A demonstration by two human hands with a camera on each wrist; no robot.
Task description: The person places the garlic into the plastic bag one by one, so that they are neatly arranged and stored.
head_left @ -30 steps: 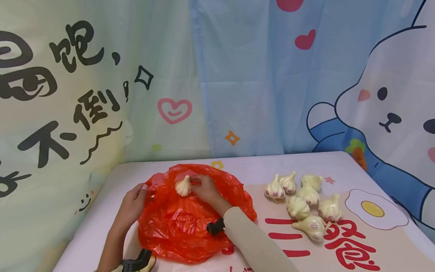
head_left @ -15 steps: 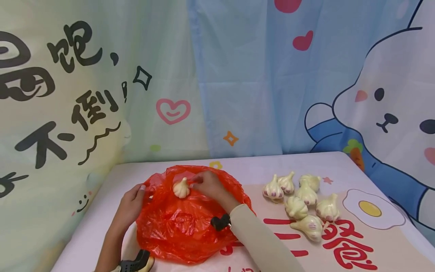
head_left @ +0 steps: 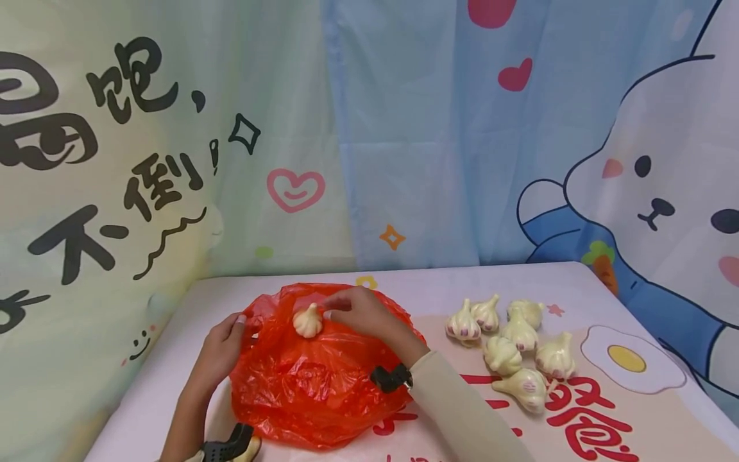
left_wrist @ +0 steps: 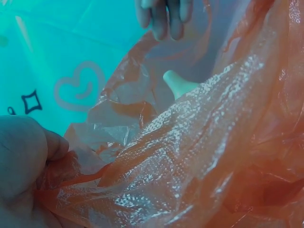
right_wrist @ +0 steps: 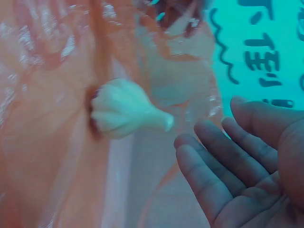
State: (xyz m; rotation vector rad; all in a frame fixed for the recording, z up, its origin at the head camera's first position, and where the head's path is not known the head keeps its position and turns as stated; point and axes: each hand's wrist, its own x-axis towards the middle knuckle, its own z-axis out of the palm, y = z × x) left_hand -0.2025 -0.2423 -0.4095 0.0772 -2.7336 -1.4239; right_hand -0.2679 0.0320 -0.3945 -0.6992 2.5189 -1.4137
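Note:
A crinkled red plastic bag lies on the table. On its mouth rests a garlic bulb, stem upward. My left hand pinches the bag's left edge between thumb and fingers; the left wrist view shows the bunched film at the thumb. Just right of the bulb is my right hand, apart from it and holding nothing. In the right wrist view, its fingers stretch out loosely near the stem of the bulb. Bag film hides the bulb's lower part in the left wrist view.
Several garlic bulbs sit in a loose group on the right of the table. A printed curtain hangs behind the table's back edge. Part of a pale round thing shows beside the left wrist.
My right hand has let go of the garlic bulb and drawn back slightly to the right. The bulb now sits on the bag. My left hand keeps its hold on the bag's edge.

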